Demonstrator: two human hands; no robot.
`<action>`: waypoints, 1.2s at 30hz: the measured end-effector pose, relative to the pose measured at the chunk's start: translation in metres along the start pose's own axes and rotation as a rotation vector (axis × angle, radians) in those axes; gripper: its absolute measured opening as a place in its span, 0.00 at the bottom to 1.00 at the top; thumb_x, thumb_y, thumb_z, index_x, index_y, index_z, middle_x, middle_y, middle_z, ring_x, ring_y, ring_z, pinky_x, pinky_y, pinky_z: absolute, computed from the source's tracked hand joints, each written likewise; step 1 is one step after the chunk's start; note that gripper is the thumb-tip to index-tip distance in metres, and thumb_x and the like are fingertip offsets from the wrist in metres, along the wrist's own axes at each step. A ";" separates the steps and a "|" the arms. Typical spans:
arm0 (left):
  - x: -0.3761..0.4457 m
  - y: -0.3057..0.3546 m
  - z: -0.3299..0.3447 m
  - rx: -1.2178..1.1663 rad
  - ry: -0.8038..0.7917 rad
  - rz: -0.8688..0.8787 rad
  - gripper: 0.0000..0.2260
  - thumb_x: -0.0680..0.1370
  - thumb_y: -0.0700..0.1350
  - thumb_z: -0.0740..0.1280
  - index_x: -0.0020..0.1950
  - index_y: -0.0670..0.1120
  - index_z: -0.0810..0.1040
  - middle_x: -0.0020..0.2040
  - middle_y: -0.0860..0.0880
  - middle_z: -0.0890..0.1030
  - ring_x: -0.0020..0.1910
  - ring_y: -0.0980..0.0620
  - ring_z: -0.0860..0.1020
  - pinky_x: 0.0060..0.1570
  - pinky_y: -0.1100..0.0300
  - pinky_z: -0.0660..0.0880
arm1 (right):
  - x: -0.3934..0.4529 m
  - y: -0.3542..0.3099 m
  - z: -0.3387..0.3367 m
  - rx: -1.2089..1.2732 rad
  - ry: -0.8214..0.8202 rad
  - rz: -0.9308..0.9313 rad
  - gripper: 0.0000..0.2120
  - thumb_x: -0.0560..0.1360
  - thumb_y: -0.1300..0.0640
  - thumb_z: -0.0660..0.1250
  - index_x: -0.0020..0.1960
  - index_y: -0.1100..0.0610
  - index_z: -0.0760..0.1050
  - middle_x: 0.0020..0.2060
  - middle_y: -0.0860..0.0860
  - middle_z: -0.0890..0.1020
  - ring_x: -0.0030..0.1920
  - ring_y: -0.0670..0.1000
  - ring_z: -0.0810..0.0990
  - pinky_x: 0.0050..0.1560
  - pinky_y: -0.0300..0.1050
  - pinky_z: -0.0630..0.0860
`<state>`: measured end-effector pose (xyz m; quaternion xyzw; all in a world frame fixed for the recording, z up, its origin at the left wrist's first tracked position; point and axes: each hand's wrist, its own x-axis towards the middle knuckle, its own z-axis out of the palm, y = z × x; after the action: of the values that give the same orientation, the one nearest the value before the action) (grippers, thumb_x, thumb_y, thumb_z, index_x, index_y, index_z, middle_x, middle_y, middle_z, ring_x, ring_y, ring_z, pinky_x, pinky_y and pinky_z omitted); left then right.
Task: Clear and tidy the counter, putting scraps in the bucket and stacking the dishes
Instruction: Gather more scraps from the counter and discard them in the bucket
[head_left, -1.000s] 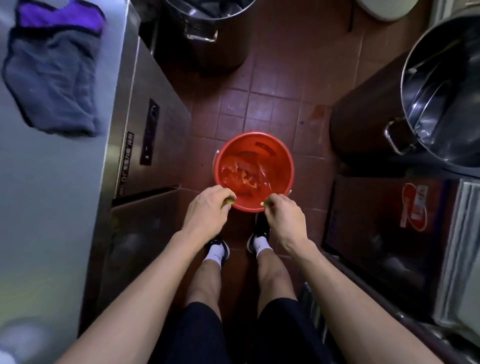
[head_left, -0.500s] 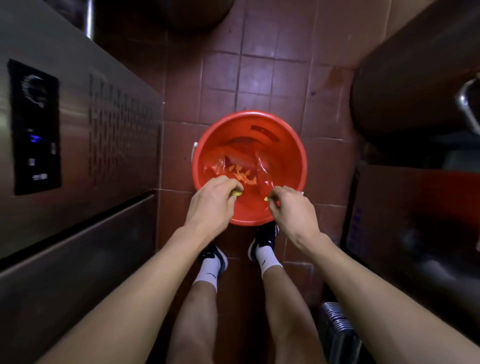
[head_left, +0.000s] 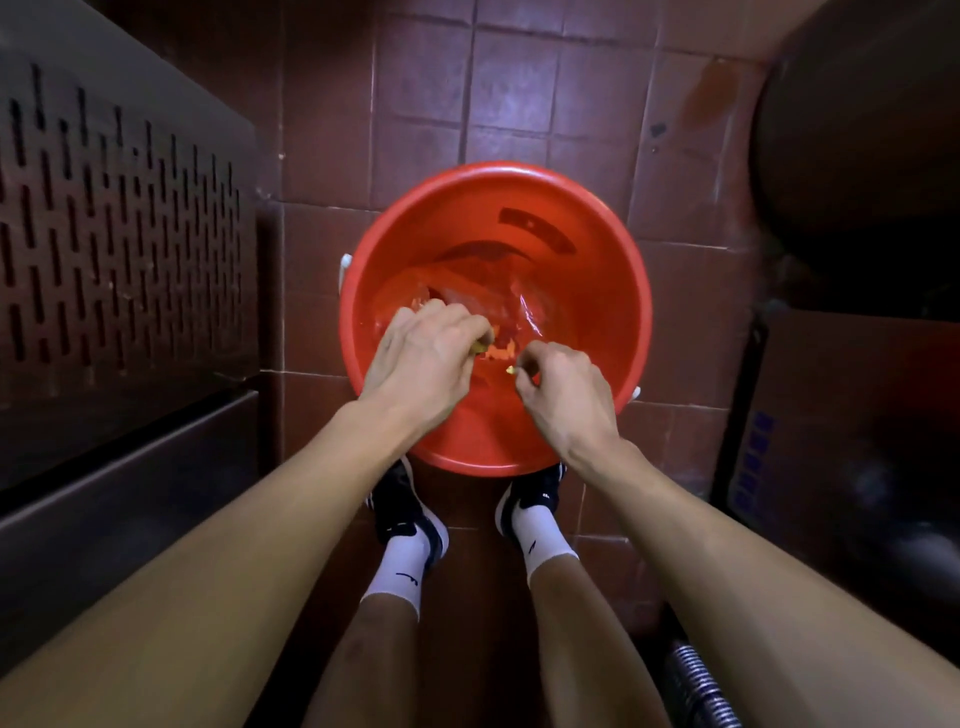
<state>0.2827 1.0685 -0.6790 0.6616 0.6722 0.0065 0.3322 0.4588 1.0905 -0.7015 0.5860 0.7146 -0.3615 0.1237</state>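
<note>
A red plastic bucket (head_left: 597, 249) stands on the tiled floor just in front of my feet. Orange and yellow scraps (head_left: 498, 349) lie at its bottom with some clear plastic film. My left hand (head_left: 426, 358) is inside the bucket's mouth, fingers closed on a yellowish scrap at its fingertips. My right hand (head_left: 563, 387) is beside it, a little apart, pinching a small yellow scrap between thumb and fingers. Both hands hover above the scraps in the bucket.
A steel cabinet with a slotted vent panel (head_left: 119, 249) stands close on the left. A large dark pot (head_left: 857, 156) and a dark box (head_left: 841, 441) stand on the right. A ribbed hose (head_left: 701, 691) lies at the lower right. Red floor tiles (head_left: 415, 78) lie beyond the bucket.
The view has dropped closer to the bucket. Both hands have moved from the near rim into its mouth, still closed on scraps.
</note>
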 end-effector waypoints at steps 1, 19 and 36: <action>0.003 -0.001 0.005 0.018 -0.008 0.006 0.11 0.78 0.43 0.64 0.59 0.52 0.78 0.54 0.54 0.79 0.56 0.49 0.73 0.54 0.54 0.65 | 0.003 0.002 0.003 0.002 0.000 0.000 0.04 0.78 0.54 0.64 0.49 0.52 0.77 0.46 0.52 0.81 0.46 0.59 0.80 0.42 0.52 0.77; -0.041 0.013 -0.009 0.095 0.001 -0.024 0.14 0.79 0.51 0.61 0.64 0.52 0.75 0.61 0.54 0.77 0.64 0.50 0.70 0.63 0.50 0.64 | -0.026 -0.015 -0.021 -0.119 -0.096 -0.039 0.18 0.80 0.53 0.62 0.70 0.52 0.73 0.66 0.50 0.77 0.65 0.56 0.72 0.64 0.54 0.71; -0.191 0.067 -0.220 -0.034 -0.019 -0.243 0.18 0.82 0.54 0.60 0.71 0.52 0.70 0.69 0.51 0.74 0.67 0.47 0.70 0.65 0.47 0.66 | -0.185 -0.147 -0.188 -0.064 0.011 -0.051 0.16 0.77 0.55 0.64 0.64 0.53 0.78 0.59 0.54 0.82 0.60 0.58 0.79 0.59 0.55 0.77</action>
<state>0.2241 1.0008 -0.3941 0.5695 0.7441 -0.0288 0.3481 0.4214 1.0688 -0.4032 0.5652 0.7412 -0.3385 0.1291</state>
